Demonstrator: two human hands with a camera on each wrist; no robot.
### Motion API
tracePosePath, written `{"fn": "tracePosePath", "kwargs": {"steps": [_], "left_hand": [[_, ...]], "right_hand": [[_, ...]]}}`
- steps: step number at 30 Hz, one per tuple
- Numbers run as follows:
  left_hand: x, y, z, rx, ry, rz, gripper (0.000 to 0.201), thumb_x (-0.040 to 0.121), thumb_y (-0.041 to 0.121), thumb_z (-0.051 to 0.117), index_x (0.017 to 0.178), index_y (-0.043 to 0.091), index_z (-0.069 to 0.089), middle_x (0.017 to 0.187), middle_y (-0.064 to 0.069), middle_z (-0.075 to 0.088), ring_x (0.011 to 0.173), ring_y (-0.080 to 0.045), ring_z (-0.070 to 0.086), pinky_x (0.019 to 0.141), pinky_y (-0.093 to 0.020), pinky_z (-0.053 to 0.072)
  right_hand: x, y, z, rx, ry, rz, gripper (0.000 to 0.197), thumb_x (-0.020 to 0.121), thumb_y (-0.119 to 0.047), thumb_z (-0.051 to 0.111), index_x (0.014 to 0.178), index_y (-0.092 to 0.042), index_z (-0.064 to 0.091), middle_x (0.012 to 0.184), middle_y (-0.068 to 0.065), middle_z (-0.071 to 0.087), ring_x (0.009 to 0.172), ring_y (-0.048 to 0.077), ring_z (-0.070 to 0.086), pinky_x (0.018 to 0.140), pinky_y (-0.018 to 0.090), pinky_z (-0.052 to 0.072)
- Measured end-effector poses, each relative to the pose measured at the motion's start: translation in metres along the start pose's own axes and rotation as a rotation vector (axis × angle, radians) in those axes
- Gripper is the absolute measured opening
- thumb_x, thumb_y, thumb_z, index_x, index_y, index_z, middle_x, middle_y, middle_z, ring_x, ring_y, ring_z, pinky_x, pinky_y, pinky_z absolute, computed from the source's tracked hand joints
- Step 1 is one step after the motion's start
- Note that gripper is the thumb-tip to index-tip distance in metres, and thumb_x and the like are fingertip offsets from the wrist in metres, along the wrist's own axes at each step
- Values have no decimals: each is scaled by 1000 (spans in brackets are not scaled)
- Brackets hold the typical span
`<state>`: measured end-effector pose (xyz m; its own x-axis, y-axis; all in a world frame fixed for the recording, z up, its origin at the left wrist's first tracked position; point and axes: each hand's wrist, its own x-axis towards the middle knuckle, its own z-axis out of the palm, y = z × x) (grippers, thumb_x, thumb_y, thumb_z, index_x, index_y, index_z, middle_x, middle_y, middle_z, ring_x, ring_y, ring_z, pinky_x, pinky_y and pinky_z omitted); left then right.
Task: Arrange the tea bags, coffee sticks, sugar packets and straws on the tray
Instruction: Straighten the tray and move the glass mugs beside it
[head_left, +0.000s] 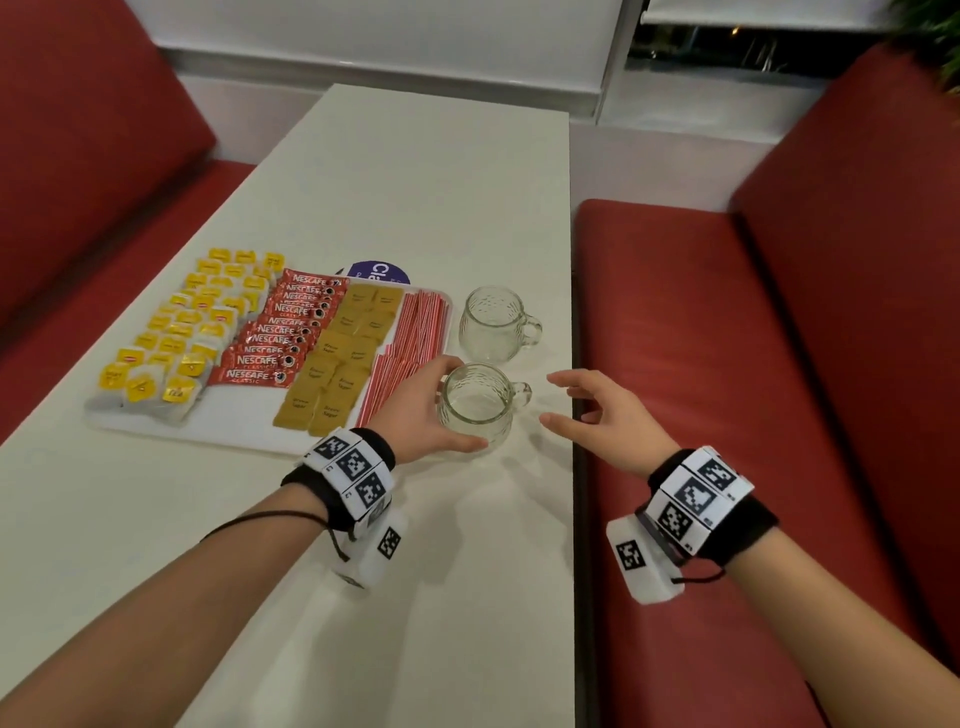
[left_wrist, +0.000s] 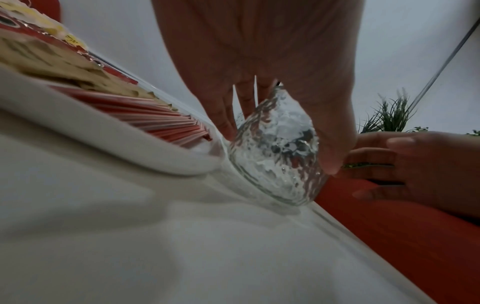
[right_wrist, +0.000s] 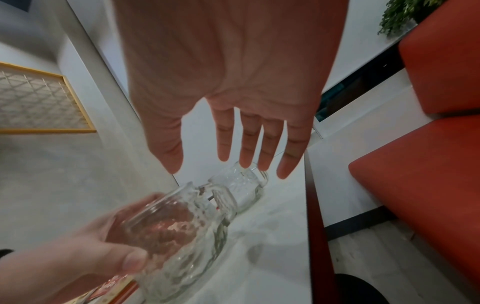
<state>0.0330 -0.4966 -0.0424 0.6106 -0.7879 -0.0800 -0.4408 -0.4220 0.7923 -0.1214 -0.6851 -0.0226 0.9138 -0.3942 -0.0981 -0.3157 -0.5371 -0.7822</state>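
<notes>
A dimpled glass mug (head_left: 475, 408) is being gripped by the left hand (head_left: 421, 410), fingers curled round it, on the smooth white table (head_left: 415, 208) between red benches (head_left: 727, 338). The right hand (head_left: 608, 415) is being held spread beside it. Straws (head_left: 410, 338) on the tray (head_left: 234, 415) are lying just beside the left fingers.

Coffee sticks (head_left: 280, 332) read "NESCAFE CLASSIC"; brown packets (head_left: 337, 371) perhaps "Brown Sugar".

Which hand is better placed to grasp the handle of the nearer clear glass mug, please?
The right hand: it hovers open beside the handle, while the left hand already grips the nearer clear glass mug on its far side.
</notes>
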Motion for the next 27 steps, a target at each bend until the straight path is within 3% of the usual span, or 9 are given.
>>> {"fn": "tracePosePath", "kwargs": {"steps": [10, 12, 14, 16, 19, 22, 27], "left_hand": [[6, -1, -3, -45, -43, -44, 87, 58, 26, 89, 130, 20, 41, 120, 12, 52, 111, -9, 53, 101, -27, 43], [4, -1, -3, -29, -61, -45, 92, 59, 28, 88, 135, 19, 37, 126, 10, 50, 117, -11, 51, 105, -31, 41], [0, -1, -3, -1, -72, -54, 109, 56, 38, 88, 144, 18, 27, 143, 5, 40, 131, -13, 41, 111, -36, 34], [-9, 0, -3, 6, -25, -82, 123, 51, 50, 86, 148, 21, 17, 153, 4, 28, 137, -11, 30, 115, -36, 26], [-26, 7, 3, -39, 132, -73, 114, 57, 46, 85, 147, 21, 20, 152, 5, 28, 131, -3, 28, 110, -26, 24], [-38, 11, 13, -78, 212, -87, 110, 60, 45, 83, 147, 22, 19, 152, 6, 26, 136, -6, 26, 112, -26, 22], [-41, 11, 23, -129, 241, -148, 111, 59, 46, 84, 147, 21, 21, 152, 7, 28, 138, -8, 27, 114, -33, 26]], "right_hand": [[28, -4, -2, 10, 37, -4, 41, 83, -26, 68, 122, -24, 55, 123, -5, 56, 112, 8, 51, 92, 28, 46], [29, -4, -3, 0, 35, -10, 40, 83, -26, 67, 122, -25, 55, 123, -5, 56, 114, 8, 50, 92, 28, 46], [33, -6, -6, -36, 34, -23, 40, 84, -26, 67, 122, -25, 55, 124, -5, 56, 114, 9, 50, 93, 28, 45], [40, -12, -13, -97, 33, -49, 41, 83, -27, 66, 122, -25, 54, 125, -4, 55, 114, 10, 50, 93, 25, 42], [59, -26, -23, -196, 29, -94, 46, 82, -27, 67, 126, -22, 53, 127, 0, 52, 117, 13, 48, 94, 22, 38], [85, -39, -25, -329, -21, -114, 55, 80, -29, 70, 130, -20, 49, 131, 4, 47, 122, 16, 44, 96, 19, 30], [124, -45, -16, -463, -152, -119, 82, 73, -34, 77, 141, -20, 34, 144, 7, 30, 133, 25, 32, 110, 33, 28]]}}
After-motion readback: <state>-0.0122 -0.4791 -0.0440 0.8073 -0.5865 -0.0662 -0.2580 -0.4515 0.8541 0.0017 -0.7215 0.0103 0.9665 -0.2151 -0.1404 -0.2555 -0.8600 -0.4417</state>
